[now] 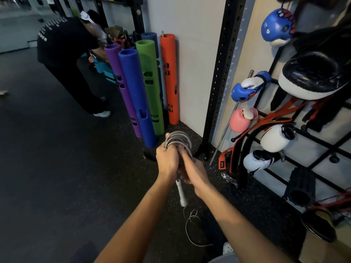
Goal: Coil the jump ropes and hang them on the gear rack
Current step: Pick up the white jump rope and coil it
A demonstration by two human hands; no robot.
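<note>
Underfoot, in the head view, dark speckled rubber floor (57, 168) meets a white wall (193, 54). The left hand (167, 160) curls tightly round the coiled grey jump rope (178, 138), held above the floor. The right hand (193, 172) pinches its strands, and a white handle (180, 192) dangles below. The gear rack (321, 138) at right carries boxing gloves (245, 88). White lettering on a bystander's black shirt (62, 40) is illegible.

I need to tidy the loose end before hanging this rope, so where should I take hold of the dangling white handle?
Probably mid-shaft, from the right side. The white handle hangs nearly upright below both hands, its length exposed. The left hand grips the coil, so the right hand, just beside it, could drop and wrap round it.
</note>
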